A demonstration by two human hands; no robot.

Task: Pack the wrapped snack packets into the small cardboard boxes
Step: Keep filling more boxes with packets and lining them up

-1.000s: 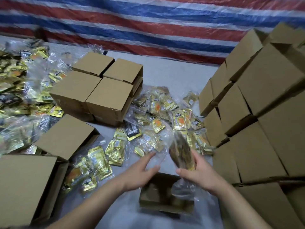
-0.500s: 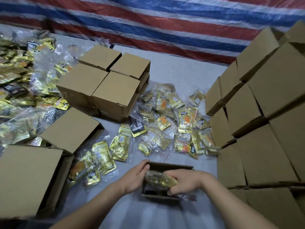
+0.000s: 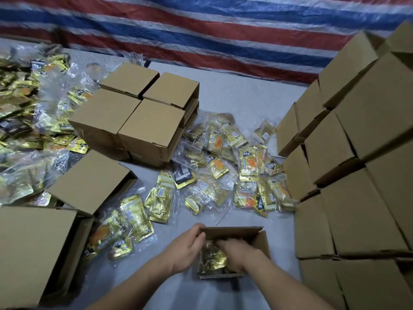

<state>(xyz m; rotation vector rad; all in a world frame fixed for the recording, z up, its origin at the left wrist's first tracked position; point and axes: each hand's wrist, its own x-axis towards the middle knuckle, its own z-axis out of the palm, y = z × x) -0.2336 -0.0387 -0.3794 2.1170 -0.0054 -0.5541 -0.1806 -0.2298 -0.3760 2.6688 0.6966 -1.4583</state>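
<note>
A small open cardboard box (image 3: 260, 242) stands on the grey surface at the bottom centre. My left hand (image 3: 188, 249) grips its left wall, thumb at the far corner and fingers curled inside. My right hand (image 3: 237, 252) reaches down into the box and holds a gold wrapped snack packet (image 3: 213, 259) low inside it. Loose snack packets (image 3: 225, 171) in gold foil and clear plastic lie in a spread just beyond the box. More packets (image 3: 125, 229) lie to its left.
Closed small boxes (image 3: 134, 121) sit stacked at centre left. A tall stack of boxes (image 3: 357, 175) walls off the right side. Larger boxes (image 3: 33, 249) lie at the lower left, with a big heap of packets (image 3: 26, 121) behind. A striped tarp (image 3: 201, 30) hangs at the back.
My right hand brought the packet down from above the box and pushed it inside. My left hand moved from the packet to the box's left wall.
</note>
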